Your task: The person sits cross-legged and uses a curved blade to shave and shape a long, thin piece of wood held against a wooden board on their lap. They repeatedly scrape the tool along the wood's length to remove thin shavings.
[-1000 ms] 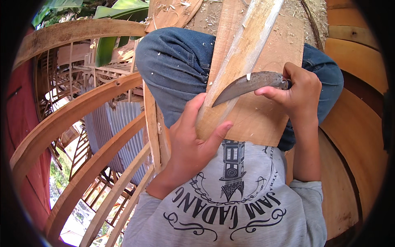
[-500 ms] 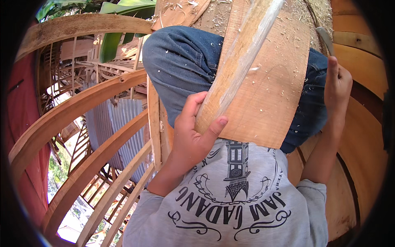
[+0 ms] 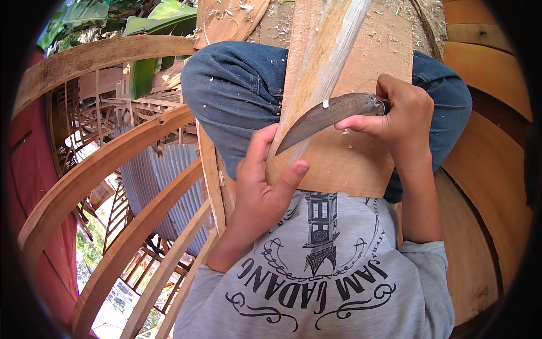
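Observation:
A long pale wooden pole [image 3: 323,62] slants from the top of the view down to my left hand [image 3: 267,186]. My left hand is closed round its near end, thumb on the right side and fingers on the left. My right hand [image 3: 407,110] grips the dark handle of a wide curved knife [image 3: 327,116]. The blade lies across the pole, its tip just ahead of my left thumb; whether the edge touches the wood I cannot tell. A pale chip sits on the blade. Beneath the pole, a flat wooden board [image 3: 372,62] rests across my lap.
Bent wooden ribs [image 3: 107,135] stand to my left, with corrugated metal sheets [image 3: 175,181] beyond them. Curved planks [image 3: 485,158] form a wall on the right. Wood shavings [image 3: 276,34] are scattered ahead. Green leaves [image 3: 161,22] hang at the upper left.
My right hand has brought the knife from beyond my right knee inward, over the pole. My left hand keeps its hold on the pole's near end. The whole view has shifted slightly.

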The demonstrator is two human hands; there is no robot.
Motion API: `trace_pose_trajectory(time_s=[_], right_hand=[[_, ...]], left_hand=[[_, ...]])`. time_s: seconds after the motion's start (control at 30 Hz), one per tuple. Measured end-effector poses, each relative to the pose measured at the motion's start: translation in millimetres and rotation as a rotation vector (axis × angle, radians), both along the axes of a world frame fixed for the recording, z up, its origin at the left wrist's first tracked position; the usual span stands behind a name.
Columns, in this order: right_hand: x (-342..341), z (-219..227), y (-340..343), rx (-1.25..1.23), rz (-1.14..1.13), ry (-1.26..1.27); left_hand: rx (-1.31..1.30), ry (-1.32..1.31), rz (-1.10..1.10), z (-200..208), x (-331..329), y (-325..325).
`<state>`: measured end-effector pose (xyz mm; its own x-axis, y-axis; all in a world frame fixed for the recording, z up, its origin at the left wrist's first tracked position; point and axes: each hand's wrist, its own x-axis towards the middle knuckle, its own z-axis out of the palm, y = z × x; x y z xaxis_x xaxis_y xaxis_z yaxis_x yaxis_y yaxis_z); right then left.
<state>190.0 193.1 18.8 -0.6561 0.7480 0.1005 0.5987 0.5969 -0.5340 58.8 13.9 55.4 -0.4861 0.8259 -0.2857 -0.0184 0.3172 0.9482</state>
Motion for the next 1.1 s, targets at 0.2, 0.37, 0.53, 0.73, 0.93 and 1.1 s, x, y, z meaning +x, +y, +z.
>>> trace_pose_trajectory(time_s=[0.2, 0.37, 0.53, 0.73, 0.93, 1.1], right_hand=[[-2, -5, 6, 0.059, 0.029, 0.028], [-7, -7, 10, 0.059, 0.025, 0.05], [-6, -12, 19, 0.076, -0.005, 0.038], [-6, -8, 24, 0.071, -0.044, 0.008], [-8, -15, 38, 0.064, -0.099, 0.004], [-11, -15, 39, 0.071, -0.115, -0.017]], left_hand=[[-0.003, 0.06, -0.009, 1, -2, -1], [-0.01, 0.037, -0.003, 3, -2, -1], [-0.032, 0.043, -0.018, 4, -2, -3], [-0.036, 0.062, -0.035, 4, -3, -3], [-0.046, 0.058, -0.031, 0, -3, -5], [-0.068, 0.054, -0.025, 2, -4, -6]])
